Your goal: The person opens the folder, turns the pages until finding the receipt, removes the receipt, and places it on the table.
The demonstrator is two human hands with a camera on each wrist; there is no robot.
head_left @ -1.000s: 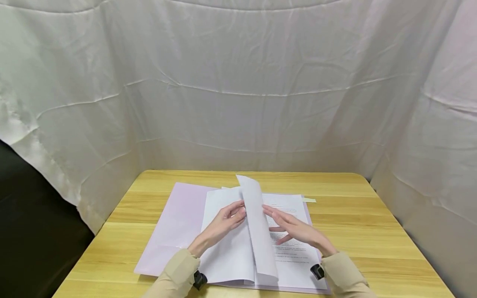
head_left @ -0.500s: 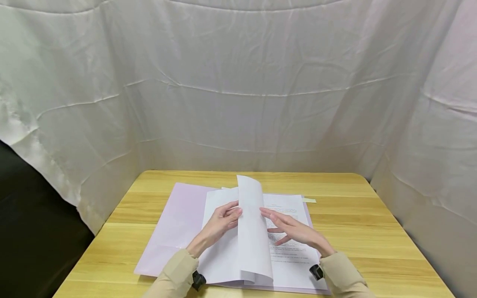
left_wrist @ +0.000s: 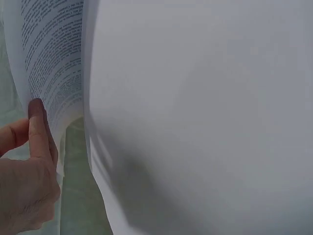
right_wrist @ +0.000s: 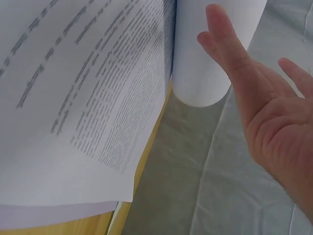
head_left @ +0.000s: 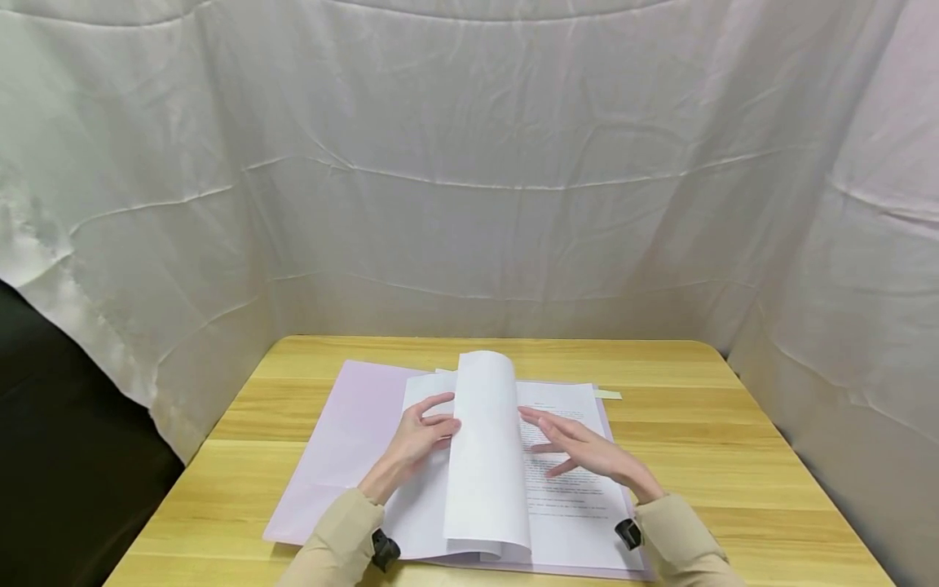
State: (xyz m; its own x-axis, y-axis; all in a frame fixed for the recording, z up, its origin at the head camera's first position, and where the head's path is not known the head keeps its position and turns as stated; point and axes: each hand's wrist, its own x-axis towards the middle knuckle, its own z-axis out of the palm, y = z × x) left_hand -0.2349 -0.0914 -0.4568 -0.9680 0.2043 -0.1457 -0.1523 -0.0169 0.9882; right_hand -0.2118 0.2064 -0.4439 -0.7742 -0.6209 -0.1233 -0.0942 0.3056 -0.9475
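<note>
In the head view, we see a lilac, flat, smooth folder spread on a yellow wood-grain table, with loose-looking white pages on it. A white paper sheet bowed into a tall curl stands between the hands, over the middle of the papers. The left hand pinches its left edge between thumb and fingers. The right hand has its fingers stretched and spread, tips beside the curl, above a white page of black print. We judge the bend itself to be the main hazard: paper this springy could flip back to the right if the pinch slackens, and pulling hard on one edge could crease it. A pale yellow tab juts past the far right of the pages and could snag.

In the left wrist view, we find the fingertips at the sheet's outer edge, just beside the printing. So slim a hold could slip, or drag a second page along; we cannot tell whether one layer is caught.

In the right wrist view, we see the right hand holding nothing, fingers extended near the curl. We cannot tell if they touch it; a careless push there could buckle the paper.
</note>
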